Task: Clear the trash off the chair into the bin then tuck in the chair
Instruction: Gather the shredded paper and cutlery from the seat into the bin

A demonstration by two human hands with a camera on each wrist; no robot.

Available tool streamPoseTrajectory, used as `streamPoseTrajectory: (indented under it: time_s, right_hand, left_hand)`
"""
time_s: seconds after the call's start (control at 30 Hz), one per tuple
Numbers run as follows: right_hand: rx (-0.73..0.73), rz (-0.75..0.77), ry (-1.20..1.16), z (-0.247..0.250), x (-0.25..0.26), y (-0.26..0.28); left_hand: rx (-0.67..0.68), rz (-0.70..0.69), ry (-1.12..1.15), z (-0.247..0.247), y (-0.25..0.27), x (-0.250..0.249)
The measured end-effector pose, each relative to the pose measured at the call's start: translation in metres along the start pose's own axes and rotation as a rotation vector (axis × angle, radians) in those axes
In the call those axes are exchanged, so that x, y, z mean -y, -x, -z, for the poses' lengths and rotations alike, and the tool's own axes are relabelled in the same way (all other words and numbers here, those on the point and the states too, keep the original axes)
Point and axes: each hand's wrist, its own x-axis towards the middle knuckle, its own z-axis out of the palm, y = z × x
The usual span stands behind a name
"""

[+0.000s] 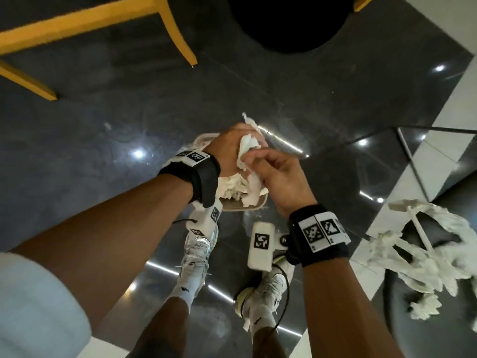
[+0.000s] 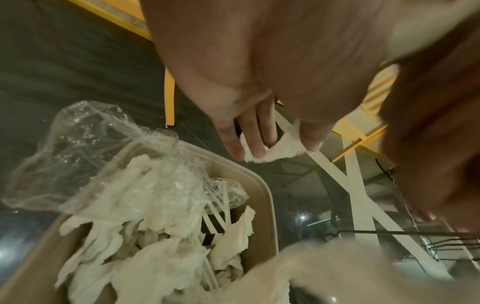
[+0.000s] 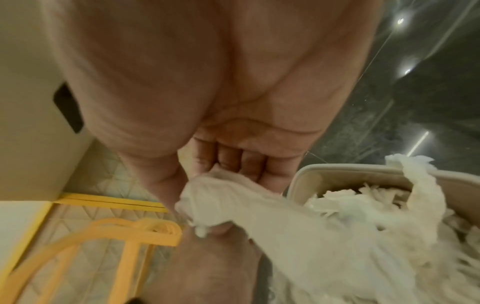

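Observation:
Both my hands are together over a beige bin [image 1: 254,206] on the dark floor, and the bin is packed with white tissue [image 2: 145,236]. My left hand [image 1: 229,140] grips a crumpled white tissue wad [image 1: 246,148]. In the left wrist view its fingers [image 2: 255,131] and thumb pinch a scrap of it [image 2: 283,148]. My right hand [image 1: 260,158] pinches the same wad from the right, with thumb and curled fingers [image 3: 228,160] on the paper [image 3: 233,201]. More tissue trash [image 1: 418,259] lies on a dark seat [image 1: 413,229] at the right edge.
Clear plastic wrap [image 2: 78,148] hangs over the bin's far rim. Yellow chair legs [image 1: 180,40] stand on the floor at upper left, and a round black shape [image 1: 289,21] is at top centre. My two feet in white shoes [image 1: 196,254] stand just behind the bin.

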Motion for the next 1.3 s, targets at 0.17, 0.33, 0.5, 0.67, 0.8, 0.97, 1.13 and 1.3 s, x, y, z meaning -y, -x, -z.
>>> streamPoseTrajectory:
  time_s: [0.17,0.33,0.5,0.67,0.8,0.97,1.13,1.3]
  right_hand:
    - [-0.119,-0.085,0.295,-0.001,-0.055,-0.046]
    - [0.146,-0.191,0.643,-0.015,-0.098,-0.087]
    - [0.176,-0.239,0.817,-0.007,-0.089,-0.066]
    - [-0.034,-0.149,0.735,0.016,-0.054,-0.005]
    - [-0.050,-0.108,0.552,0.059,-0.023,0.047]
    - [-0.233,-0.023,0.406,0.150,0.013,0.107]
    - [-0.548,0.000,0.205,0.269,0.007,0.165]
    - [-0.648,-0.036,0.157,0.345,-0.037,0.211]
  left_hand:
    - [0.130,0.366,-0.063,-0.014,0.010,0.016]
    - [0.034,0.521,-0.121,-0.027,0.014,0.048]
    - [0.050,0.535,-0.106,-0.033,0.026,0.042]
    - [-0.022,0.548,-0.450,-0.034,0.044,0.006]
    - [0.003,0.523,-0.539,-0.049,0.043,-0.053]
    - [0.180,-0.004,-0.356,-0.115,0.031,-0.167]
    - [0.441,-0.097,-0.341,-0.199,0.021,-0.256]
    - [0.476,-0.134,-0.714,-0.248,0.017,-0.274]
